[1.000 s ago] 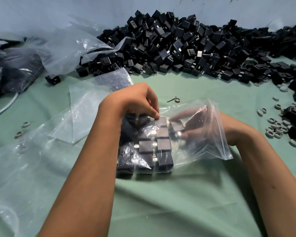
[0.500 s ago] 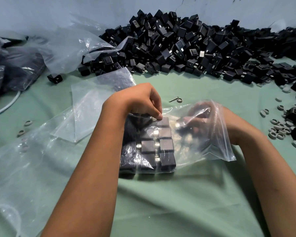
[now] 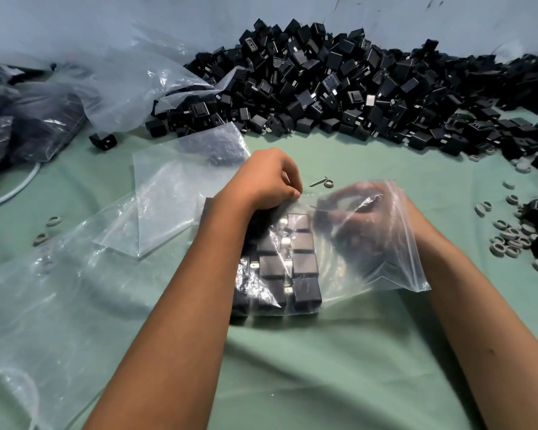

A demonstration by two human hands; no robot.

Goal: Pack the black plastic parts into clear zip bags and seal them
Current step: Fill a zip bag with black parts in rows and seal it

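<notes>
A clear zip bag (image 3: 373, 271) lies on the green cloth in front of me. Inside it, several black plastic parts (image 3: 303, 265) are stacked in neat rows. My left hand (image 3: 261, 181) pinches the bag's far edge at its top left. My right hand (image 3: 364, 218) is inside the bag's open right side, seen blurred through the plastic. Its fingers are curled round a dark part held just above the rows. A big loose pile of black parts (image 3: 339, 82) runs along the back wall.
Empty zip bags (image 3: 174, 193) lie left of my left hand, on a large clear plastic sheet (image 3: 59, 290). Grey rings (image 3: 510, 237) and more black parts sit at the right edge. A screw and ring (image 3: 322, 182) lie behind the bag. Dark filled bags (image 3: 19, 128) are at far left.
My right hand has lifted inside the bag, away from the top of the third row. The bag's right side has puffed up. My left hand keeps its pinch.
</notes>
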